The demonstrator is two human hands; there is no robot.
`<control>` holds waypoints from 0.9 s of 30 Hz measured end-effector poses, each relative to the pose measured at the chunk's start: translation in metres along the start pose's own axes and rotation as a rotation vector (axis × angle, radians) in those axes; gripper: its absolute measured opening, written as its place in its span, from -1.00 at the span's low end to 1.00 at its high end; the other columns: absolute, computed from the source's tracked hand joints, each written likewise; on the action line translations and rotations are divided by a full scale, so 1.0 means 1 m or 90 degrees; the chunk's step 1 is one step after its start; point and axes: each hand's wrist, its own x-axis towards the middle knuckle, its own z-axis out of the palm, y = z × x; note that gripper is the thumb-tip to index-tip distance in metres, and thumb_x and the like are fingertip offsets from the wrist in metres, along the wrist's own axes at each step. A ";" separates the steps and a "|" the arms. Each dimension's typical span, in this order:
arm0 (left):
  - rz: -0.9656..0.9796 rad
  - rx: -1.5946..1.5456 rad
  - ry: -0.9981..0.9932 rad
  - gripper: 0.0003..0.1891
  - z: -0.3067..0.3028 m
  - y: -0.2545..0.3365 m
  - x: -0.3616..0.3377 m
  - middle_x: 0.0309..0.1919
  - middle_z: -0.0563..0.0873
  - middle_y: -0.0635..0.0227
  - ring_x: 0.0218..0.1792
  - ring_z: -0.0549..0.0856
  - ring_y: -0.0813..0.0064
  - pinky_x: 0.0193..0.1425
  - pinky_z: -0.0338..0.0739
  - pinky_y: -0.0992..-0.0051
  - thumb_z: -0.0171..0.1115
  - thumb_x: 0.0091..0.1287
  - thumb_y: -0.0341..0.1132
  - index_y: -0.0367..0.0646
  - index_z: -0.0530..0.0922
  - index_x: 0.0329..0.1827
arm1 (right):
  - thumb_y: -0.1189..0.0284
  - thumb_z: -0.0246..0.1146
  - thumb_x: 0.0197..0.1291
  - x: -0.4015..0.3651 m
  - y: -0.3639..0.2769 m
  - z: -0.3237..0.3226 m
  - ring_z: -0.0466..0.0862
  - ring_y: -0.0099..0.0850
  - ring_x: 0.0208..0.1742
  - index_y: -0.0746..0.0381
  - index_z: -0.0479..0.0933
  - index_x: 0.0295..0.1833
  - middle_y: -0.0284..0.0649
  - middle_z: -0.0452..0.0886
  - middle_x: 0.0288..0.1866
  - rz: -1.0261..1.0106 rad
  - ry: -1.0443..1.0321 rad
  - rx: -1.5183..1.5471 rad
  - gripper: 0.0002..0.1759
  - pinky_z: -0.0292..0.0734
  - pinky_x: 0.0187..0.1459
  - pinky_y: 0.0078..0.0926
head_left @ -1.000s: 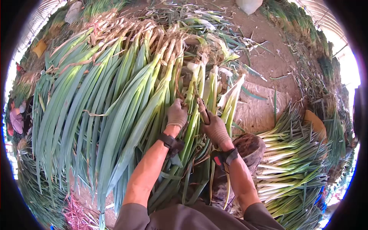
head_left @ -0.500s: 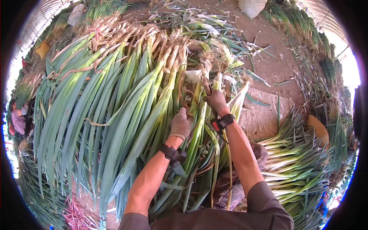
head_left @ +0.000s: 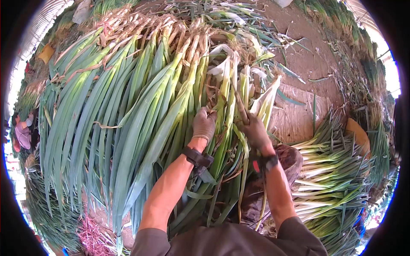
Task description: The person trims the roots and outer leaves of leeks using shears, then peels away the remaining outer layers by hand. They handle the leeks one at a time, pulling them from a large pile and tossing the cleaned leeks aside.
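A large heap of long green onions [head_left: 141,98] lies across the left and middle, roots toward the top. My gloved left hand [head_left: 204,123] has its fingers closed round a leafy stalk beside the heap's right edge. In my gloved right hand [head_left: 255,131] is a thin tool [head_left: 240,102], pointing up and left beside the pale stalks. Loose white outer leaves [head_left: 223,59] hang near the root ends above the hands. More pale stalks [head_left: 267,100] lean just above and right of my right hand.
Trimmed-looking onions [head_left: 329,179] are piled at the lower right, by a yellow object [head_left: 358,137]. A flat board [head_left: 299,113] lies on the soil. Pink strings [head_left: 92,234] are at lower left. A person [head_left: 23,131] is at the far left.
My right hand has moved down and right with the tool, showing more of it among the stalks. My left hand has shifted slightly upward.
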 end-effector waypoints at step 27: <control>-0.149 -0.152 -0.014 -0.75 -0.005 0.003 0.008 -0.35 0.69 0.40 -0.43 0.53 0.61 -0.34 0.46 0.51 0.33 0.42 -0.23 -0.25 0.63 -0.04 | 0.35 0.31 0.04 -0.038 -0.001 0.002 0.71 0.18 -0.09 0.36 0.56 0.06 0.25 0.69 -0.20 -0.069 0.007 -0.015 -0.53 0.59 0.00 -0.04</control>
